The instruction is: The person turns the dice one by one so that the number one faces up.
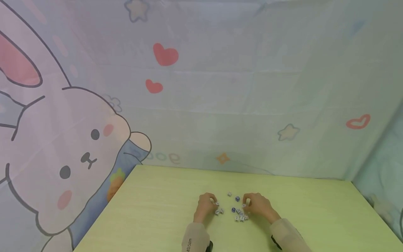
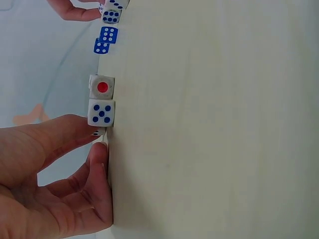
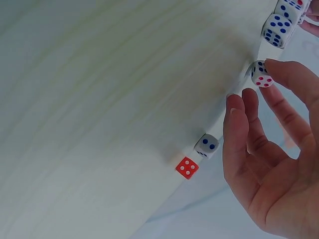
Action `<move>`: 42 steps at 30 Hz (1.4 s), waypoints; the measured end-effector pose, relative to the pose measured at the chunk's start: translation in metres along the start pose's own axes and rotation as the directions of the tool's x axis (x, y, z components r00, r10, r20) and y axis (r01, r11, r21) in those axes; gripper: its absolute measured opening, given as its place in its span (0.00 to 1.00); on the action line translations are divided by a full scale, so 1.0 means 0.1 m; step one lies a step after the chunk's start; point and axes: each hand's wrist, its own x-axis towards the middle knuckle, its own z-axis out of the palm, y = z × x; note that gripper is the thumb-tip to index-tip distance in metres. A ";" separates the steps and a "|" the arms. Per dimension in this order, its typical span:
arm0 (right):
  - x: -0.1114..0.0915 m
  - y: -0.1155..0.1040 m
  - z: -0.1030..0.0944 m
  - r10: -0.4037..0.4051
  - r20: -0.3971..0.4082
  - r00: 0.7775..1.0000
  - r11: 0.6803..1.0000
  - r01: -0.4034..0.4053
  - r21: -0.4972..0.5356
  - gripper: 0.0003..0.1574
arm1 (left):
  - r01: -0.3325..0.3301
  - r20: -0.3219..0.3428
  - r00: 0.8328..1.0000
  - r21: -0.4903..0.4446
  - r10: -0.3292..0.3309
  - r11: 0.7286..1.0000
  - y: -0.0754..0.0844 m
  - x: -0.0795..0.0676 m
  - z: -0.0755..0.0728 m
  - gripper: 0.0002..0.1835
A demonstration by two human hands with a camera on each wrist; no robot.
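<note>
My left hand (image 1: 206,204) pinches a small white die (image 2: 98,132) between thumb and fingers at the tabletop; the thumb covers part of it. Close by stand two more white dice, one showing a red one-spot (image 2: 102,87), the other a blue five (image 2: 101,113). Across from it, my right hand (image 1: 257,204) holds a white die (image 3: 262,74) at the tips of thumb and finger, its other fingers loosely bent. Between the hands lies a loose group of white dice (image 1: 242,218) with a blue die (image 1: 233,210) at its left edge.
Farther back on the yellowish table (image 1: 163,199) lie a white die (image 1: 229,194) and a blue die (image 1: 237,198). A die with a red face (image 3: 187,168) shows in the right wrist view. A printed cloth (image 1: 220,87) hangs behind the table.
</note>
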 end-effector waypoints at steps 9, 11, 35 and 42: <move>-0.03 0.03 0.00 0.008 -0.008 1.000 1.000 -0.008 -0.008 0.10 | 0.000 0.002 1.000 0.004 0.000 1.000 -0.01 0.01 0.01 0.07; -0.02 0.03 0.00 -0.001 -0.010 1.000 1.000 0.001 -0.004 0.10 | -0.001 0.001 1.000 0.001 0.001 1.000 -0.01 0.00 0.00 0.07; -0.03 0.00 0.01 0.008 -0.019 1.000 1.000 -0.008 0.007 0.11 | -0.008 0.003 1.000 -0.018 0.008 1.000 0.05 -0.07 -0.03 0.08; -0.05 0.00 -0.01 0.017 -0.023 1.000 1.000 -0.017 0.007 0.10 | 0.013 -0.006 1.000 0.000 -0.013 1.000 0.06 -0.06 -0.02 0.07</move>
